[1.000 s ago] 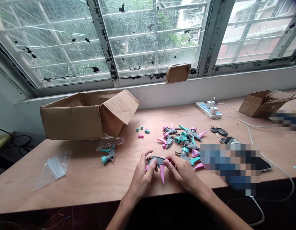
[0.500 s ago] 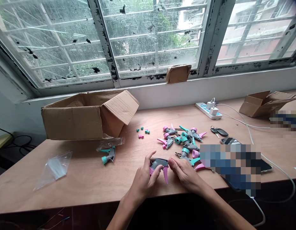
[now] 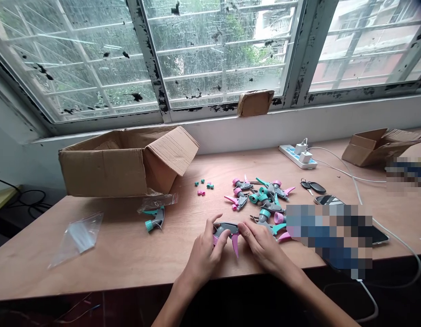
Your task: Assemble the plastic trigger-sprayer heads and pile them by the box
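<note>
Near the table's front edge, my left hand is wrapped round a grey and pink trigger spray head, its pink trigger pointing down. My right hand pinches at the nozzle end of the same spray head; its fingertips hide whatever small part is there. Just beyond my right hand lies a pile of spray heads in grey with teal or pink parts. Several small teal and pink nozzle caps sit left of the pile. A single teal and grey spray head lies apart on the left.
An open cardboard box stands at the back left, with a clear plastic bag in front. A power strip, keys and a phone are to the right. A smaller box is at the far right.
The view has shifted very slightly. Both hands keep hold of the spray head, and the right fingertips have moved a little at its nozzle end.
</note>
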Demonstrator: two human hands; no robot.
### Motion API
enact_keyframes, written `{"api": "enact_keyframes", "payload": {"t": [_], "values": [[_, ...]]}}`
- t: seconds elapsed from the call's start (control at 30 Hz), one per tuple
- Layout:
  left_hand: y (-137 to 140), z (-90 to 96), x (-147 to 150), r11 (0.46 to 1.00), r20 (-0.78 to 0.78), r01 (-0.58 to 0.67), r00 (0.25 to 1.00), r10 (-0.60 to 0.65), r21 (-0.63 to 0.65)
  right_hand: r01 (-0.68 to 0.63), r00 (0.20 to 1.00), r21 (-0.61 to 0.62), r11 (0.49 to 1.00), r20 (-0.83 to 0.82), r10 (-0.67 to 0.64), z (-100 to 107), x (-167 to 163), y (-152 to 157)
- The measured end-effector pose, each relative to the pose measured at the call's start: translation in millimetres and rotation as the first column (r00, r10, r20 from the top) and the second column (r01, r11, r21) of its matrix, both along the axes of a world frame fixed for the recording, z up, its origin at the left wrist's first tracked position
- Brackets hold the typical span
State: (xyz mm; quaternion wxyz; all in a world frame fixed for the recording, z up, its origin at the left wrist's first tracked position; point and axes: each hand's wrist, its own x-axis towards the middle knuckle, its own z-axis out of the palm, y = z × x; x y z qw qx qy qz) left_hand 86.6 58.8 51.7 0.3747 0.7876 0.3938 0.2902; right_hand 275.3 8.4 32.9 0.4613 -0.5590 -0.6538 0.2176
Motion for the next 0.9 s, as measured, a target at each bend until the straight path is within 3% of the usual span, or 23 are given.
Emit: {"api": "enact_keyframes", "payload": {"t": [0.2, 0.6, 0.73, 0.9], "values": [[1.9, 3.2, -1.9, 0.990, 0.098, 0.064, 0.994, -0.052, -0.125, 0.019, 0.996, 0.081, 0.997, 0.080, -0.025, -0.4, -0.4, -5.5], [1.7, 3.7, -0.2, 0.999, -0.074, 0.027, 0.997, -0.026, 0.020, 0.029, 0.964, 0.145, 0.989, 0.257, -0.066, -3.9, -0.8, -5.5], [2.5, 0.3, 0.6, 0.994, -0.173, 0.038, 0.985, -0.019, 0.106, 0.013, 0.979, 0.082, 0.997, 0.200, -0.029, -0.5, 1.4, -6.3], [0.5, -4.6, 1.4, 0.970, -0.251, 0.051, 0.968, 0.011, 0.239, -0.056, 0.998, -0.038, 0.998, 0.001, 0.056, 6.9, 5.1, -6.0]]}}
